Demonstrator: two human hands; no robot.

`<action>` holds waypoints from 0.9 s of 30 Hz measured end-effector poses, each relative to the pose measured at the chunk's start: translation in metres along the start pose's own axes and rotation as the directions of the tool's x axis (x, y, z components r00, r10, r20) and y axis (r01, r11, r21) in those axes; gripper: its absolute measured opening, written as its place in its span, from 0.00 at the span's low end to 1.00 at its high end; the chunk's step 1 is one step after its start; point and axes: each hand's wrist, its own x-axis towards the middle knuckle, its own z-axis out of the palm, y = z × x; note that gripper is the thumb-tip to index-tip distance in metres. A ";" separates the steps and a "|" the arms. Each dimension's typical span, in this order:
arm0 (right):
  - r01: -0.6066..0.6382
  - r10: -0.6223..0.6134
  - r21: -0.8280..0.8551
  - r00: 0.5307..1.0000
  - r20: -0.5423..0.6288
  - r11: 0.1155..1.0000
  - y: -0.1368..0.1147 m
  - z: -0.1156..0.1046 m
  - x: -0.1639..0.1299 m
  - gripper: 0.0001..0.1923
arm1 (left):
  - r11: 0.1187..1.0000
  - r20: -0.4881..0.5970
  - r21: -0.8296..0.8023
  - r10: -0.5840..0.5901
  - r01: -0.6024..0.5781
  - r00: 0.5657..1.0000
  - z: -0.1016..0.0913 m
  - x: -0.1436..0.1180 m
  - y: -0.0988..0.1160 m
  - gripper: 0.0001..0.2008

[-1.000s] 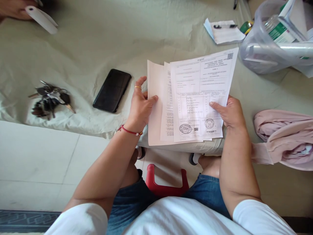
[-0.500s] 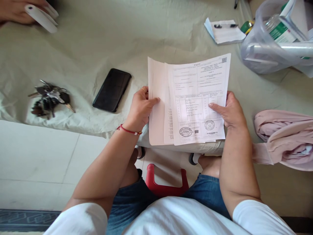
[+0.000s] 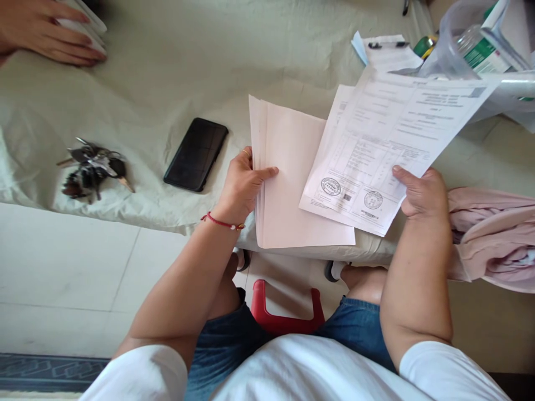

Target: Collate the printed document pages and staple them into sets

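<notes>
Your left hand (image 3: 243,184) pinches the plain papers (image 3: 296,184) by their left edge, thumb on top. Your right hand (image 3: 424,192) pinches the printed papers (image 3: 371,150) by their right side, thumb on top too. The printed papers tilt to the right, and their left part covers some of the plain papers. Two round stamps show near the bottom. Left of your left hand lies a black phone (image 3: 196,154), then some keys (image 3: 96,170). A pink cloth (image 3: 493,228) sits just beside your right wrist. A clear bin (image 3: 450,30) stands past the printed papers.
</notes>
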 end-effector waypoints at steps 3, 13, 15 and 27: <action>-0.072 0.073 -0.007 0.991 0.112 0.997 -0.003 0.004 -0.004 0.29 | 1.000 0.021 -0.015 0.013 -0.012 1.000 0.000 0.000 -0.001 0.27; -0.163 0.179 -0.074 0.919 0.353 0.984 -0.017 0.040 -0.029 0.32 | 0.997 0.155 -0.075 0.023 -0.011 0.988 0.008 -0.003 -0.005 0.31; -0.170 0.185 -0.071 0.911 0.368 0.983 -0.017 0.042 -0.030 0.32 | 0.998 0.171 -0.067 0.007 0.004 0.985 0.011 -0.006 -0.002 0.30; -0.080 0.096 -0.068 0.959 0.267 0.994 -0.003 0.039 -0.019 0.39 | 0.997 0.122 -0.002 -0.072 0.073 0.990 0.011 -0.009 0.002 0.15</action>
